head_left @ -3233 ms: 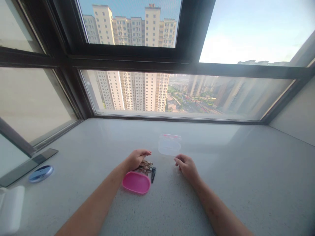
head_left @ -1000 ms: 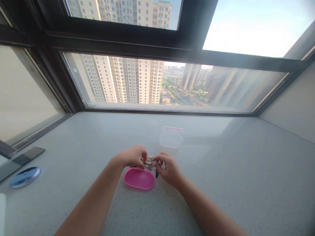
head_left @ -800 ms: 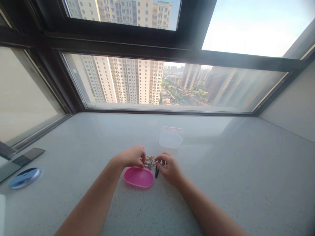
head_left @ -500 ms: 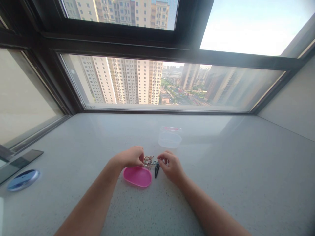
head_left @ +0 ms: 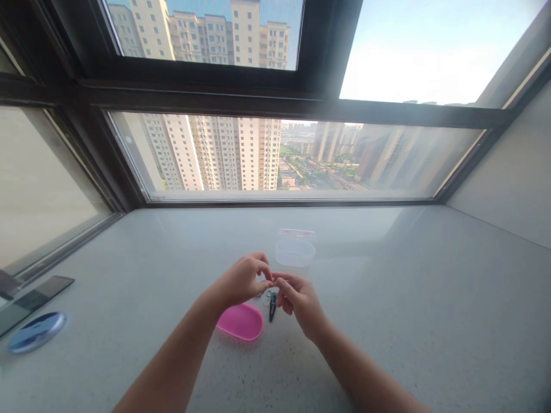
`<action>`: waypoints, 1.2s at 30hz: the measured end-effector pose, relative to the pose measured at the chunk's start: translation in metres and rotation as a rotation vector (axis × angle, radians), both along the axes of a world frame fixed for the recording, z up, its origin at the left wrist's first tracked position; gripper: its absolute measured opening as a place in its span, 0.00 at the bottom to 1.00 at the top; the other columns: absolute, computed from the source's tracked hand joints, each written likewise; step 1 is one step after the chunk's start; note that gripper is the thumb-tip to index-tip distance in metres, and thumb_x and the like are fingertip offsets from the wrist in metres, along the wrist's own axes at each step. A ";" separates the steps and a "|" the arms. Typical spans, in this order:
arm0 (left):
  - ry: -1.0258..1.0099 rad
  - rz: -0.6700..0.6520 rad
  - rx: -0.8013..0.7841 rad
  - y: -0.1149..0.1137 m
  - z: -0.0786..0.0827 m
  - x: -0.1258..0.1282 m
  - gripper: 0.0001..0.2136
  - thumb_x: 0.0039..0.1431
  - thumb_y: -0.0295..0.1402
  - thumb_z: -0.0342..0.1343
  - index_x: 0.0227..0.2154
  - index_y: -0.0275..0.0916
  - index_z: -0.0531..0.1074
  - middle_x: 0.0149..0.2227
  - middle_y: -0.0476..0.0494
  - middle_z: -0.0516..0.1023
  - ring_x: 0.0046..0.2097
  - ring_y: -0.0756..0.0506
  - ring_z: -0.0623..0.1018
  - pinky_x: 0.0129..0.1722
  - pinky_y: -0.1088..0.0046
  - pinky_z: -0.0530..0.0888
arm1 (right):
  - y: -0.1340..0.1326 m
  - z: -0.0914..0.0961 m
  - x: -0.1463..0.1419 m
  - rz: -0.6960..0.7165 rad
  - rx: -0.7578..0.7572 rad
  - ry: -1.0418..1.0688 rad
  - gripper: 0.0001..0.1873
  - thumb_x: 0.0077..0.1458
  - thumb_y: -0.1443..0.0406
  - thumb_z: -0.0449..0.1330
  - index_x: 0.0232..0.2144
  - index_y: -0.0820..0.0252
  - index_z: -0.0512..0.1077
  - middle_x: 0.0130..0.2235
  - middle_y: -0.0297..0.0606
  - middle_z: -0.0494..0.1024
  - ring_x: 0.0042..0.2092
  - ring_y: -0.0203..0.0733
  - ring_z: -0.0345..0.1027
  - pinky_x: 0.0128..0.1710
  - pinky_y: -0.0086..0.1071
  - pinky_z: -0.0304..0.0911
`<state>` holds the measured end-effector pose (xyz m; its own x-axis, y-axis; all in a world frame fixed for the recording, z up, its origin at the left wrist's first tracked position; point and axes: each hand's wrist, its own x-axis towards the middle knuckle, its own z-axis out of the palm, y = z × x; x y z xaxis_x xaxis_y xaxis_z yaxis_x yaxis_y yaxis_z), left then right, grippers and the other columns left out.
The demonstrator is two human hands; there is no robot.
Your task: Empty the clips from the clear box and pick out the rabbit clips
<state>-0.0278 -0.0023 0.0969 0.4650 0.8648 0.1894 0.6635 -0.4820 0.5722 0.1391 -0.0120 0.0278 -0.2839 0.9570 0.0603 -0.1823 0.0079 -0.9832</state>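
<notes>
Two bare forearms (head_left: 361,367) reached in from the near side over a pale, speckled, stone-like ledge (head_left: 413,298). Closest on the ledge was a shallow, bright pink tray (head_left: 241,322) with rounded ends, its left part hidden behind the left wrist. Far to its left lay a glossy, blue, round disc (head_left: 38,331), with a dark, flat, glassy strip (head_left: 37,304) just beyond it.

Near the tray's right end lay a black, tapered clip (head_left: 272,308), its narrow end toward the person. Small metallic rings (head_left: 268,293) showed by its far end, partly covered by the hands.

Above these, the hands met fingertip to fingertip. The right hand (head_left: 301,298) had its thumb pressed over the index finger on a small, thin, light-coloured piece (head_left: 274,281), too small to identify. The left hand (head_left: 247,278) was curved, thumb and index tips almost together at the same piece; whether they gripped it, one could not tell.

Beyond the hands stood a clear plastic box (head_left: 295,252) with pinkish marks along its far edge. Farther back ran a dark window frame (head_left: 206,100), and through the glass rose pale high-rise buildings (head_left: 232,152) under a bright sky (head_left: 413,57).
</notes>
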 end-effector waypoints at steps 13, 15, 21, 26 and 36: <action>0.200 0.141 -0.063 0.024 -0.039 -0.029 0.05 0.45 0.33 0.57 0.23 0.39 0.77 0.31 0.44 0.76 0.35 0.43 0.75 0.35 0.72 0.68 | 0.021 -0.012 0.022 -0.151 -0.069 0.063 0.11 0.42 0.65 0.67 0.29 0.63 0.71 0.22 0.32 0.73 0.24 0.34 0.62 0.21 0.26 0.50; 0.225 0.135 -0.079 0.024 -0.041 -0.029 0.06 0.45 0.34 0.57 0.23 0.40 0.77 0.31 0.44 0.76 0.35 0.43 0.75 0.34 0.73 0.67 | 0.023 -0.013 0.023 -0.149 -0.067 0.067 0.10 0.42 0.66 0.66 0.28 0.62 0.70 0.23 0.32 0.73 0.25 0.34 0.63 0.21 0.26 0.49; 0.289 0.112 -0.123 0.024 -0.039 -0.029 0.08 0.46 0.36 0.57 0.23 0.39 0.77 0.29 0.44 0.78 0.31 0.45 0.75 0.29 0.75 0.66 | 0.025 -0.014 0.025 -0.120 -0.102 0.067 0.08 0.42 0.69 0.62 0.30 0.63 0.71 0.26 0.34 0.74 0.25 0.32 0.58 0.23 0.27 0.49; 0.319 0.103 -0.129 0.022 -0.040 -0.027 0.12 0.50 0.39 0.54 0.22 0.38 0.77 0.29 0.42 0.79 0.28 0.46 0.75 0.27 0.75 0.64 | 0.023 -0.013 0.024 -0.063 -0.105 0.016 0.14 0.43 0.69 0.61 0.36 0.63 0.70 0.29 0.35 0.74 0.25 0.33 0.57 0.23 0.27 0.48; 0.314 0.182 -0.155 0.022 -0.037 -0.027 0.12 0.48 0.41 0.54 0.26 0.40 0.79 0.28 0.44 0.81 0.29 0.46 0.76 0.28 0.76 0.66 | 0.026 -0.020 0.023 0.072 -0.014 0.045 0.29 0.45 0.59 0.64 0.49 0.62 0.66 0.26 0.32 0.72 0.22 0.31 0.55 0.19 0.26 0.46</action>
